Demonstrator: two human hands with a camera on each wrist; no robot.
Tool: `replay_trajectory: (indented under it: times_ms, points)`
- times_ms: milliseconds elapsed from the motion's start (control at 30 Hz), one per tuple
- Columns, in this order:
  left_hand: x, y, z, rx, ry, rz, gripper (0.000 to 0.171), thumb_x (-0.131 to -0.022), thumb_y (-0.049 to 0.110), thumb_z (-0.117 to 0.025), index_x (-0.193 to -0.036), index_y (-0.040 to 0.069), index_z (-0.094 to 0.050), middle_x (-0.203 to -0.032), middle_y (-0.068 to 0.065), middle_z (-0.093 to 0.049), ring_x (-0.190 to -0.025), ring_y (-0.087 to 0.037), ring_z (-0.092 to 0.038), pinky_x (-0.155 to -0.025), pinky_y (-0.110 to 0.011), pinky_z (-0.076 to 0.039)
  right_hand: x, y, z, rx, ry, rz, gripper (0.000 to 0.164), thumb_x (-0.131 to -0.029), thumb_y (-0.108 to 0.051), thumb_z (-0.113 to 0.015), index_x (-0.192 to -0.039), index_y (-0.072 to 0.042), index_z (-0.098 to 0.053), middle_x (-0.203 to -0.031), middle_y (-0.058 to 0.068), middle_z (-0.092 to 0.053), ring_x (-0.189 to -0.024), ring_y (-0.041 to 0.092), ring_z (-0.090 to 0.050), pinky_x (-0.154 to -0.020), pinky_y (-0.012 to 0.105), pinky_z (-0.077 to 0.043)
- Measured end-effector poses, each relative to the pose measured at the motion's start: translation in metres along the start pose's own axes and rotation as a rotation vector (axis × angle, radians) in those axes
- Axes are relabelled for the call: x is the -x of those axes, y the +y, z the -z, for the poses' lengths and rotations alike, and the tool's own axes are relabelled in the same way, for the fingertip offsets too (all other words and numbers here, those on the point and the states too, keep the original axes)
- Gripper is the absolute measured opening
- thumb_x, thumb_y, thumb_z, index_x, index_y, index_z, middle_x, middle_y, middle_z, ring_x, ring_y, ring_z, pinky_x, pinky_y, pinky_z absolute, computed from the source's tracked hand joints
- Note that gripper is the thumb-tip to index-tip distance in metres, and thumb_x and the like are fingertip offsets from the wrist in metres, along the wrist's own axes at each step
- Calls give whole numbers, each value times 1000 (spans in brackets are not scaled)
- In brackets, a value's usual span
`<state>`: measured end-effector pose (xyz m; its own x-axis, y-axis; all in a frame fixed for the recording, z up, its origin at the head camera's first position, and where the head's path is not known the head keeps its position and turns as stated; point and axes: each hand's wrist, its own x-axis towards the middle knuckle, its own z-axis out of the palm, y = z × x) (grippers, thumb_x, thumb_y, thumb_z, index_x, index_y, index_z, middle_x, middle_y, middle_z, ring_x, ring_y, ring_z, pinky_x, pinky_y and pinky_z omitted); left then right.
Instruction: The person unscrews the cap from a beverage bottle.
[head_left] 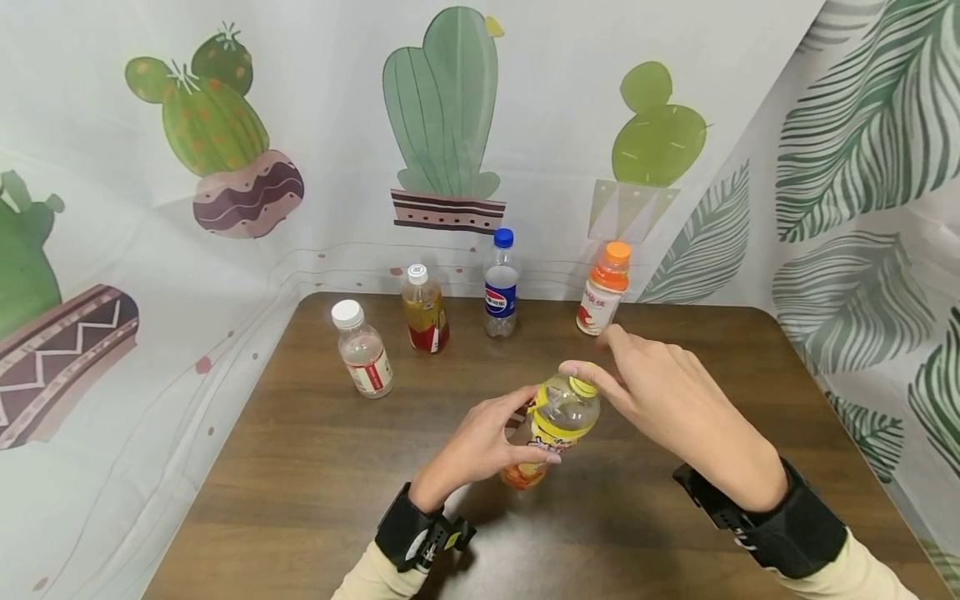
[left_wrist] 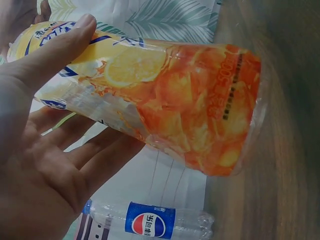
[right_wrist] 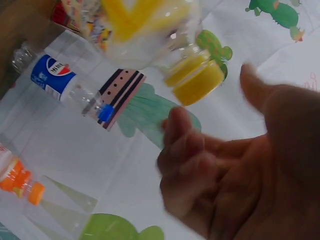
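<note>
My left hand (head_left: 483, 437) grips a clear plastic bottle with a yellow and orange lemon-tea label (left_wrist: 175, 95), thumb on one side and fingers on the other. The bottle leans, its yellow cap (right_wrist: 199, 82) pointing up toward my right hand (head_left: 667, 392). In the right wrist view, the right hand (right_wrist: 220, 165) is beside that cap, thumb and fingers spread apart with a gap between them and the cap. A yellow ring sits just below the cap on the neck. The label's far side is hidden by the left palm and fingers.
Along the back of the brown table (head_left: 300, 500) stand a blue-capped Pepsi bottle (head_left: 501, 287), an orange-capped bottle (head_left: 602, 292) and a white-capped bottle with yellow-red label (head_left: 425, 312). Another white-capped bottle (head_left: 365, 354) stands at left. A cactus-print cloth (head_left: 330, 100) hangs behind.
</note>
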<state>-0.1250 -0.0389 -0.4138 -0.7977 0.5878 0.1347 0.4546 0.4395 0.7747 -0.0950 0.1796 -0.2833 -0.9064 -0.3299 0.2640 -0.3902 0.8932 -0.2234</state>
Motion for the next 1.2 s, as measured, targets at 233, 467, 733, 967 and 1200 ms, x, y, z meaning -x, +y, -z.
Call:
replay_trajectory:
  times_ms: [233,467,733,967,1200]
  points:
    - [0,0,-1,-131,19,-18,77,-77,48,-82,-142,22,-49,-122,6,-66,-101,-8,-65,-86,-27,-56,2,-5,-9,75,-18,-54,51,-97,-50,-58,-65,-11,-50,-51,-1,-41,-45,15,-42,-43,28,-32]
    - [0,-3,-3,-186,9,-22,76,-77,51,-81,-140,21,-51,-121,8,-66,-98,-6,-64,-83,-26,-56,2,-1,-13,17,-89,-13,37,-97,-38,-61,-75,-9,-56,-55,-4,-44,-47,10,-41,-44,25,-33]
    - [1,-3,-1,-116,5,-9,77,-77,52,-81,-141,23,-50,-122,8,-66,-100,-6,-64,-85,-25,-56,3,2,-8,-52,-106,56,27,-98,-33,-63,-81,-13,-54,-62,-7,-43,-53,6,-38,-45,21,-31]
    - [2,-2,1,-55,-12,-3,79,-77,48,-82,-143,23,-48,-125,6,-65,-104,-10,-65,-88,-24,-55,6,7,-7,-57,-35,182,17,-95,-29,-67,-91,-16,-56,-70,-10,-46,-60,3,-41,-51,19,-36]
    - [3,-3,1,-15,-39,-5,77,-77,47,-82,-142,24,-49,-125,7,-66,-106,-10,-65,-89,-24,-55,10,13,-6,-55,-49,306,16,-96,-25,-65,-109,-16,-59,-96,-8,-55,-77,3,-48,-62,23,-47]
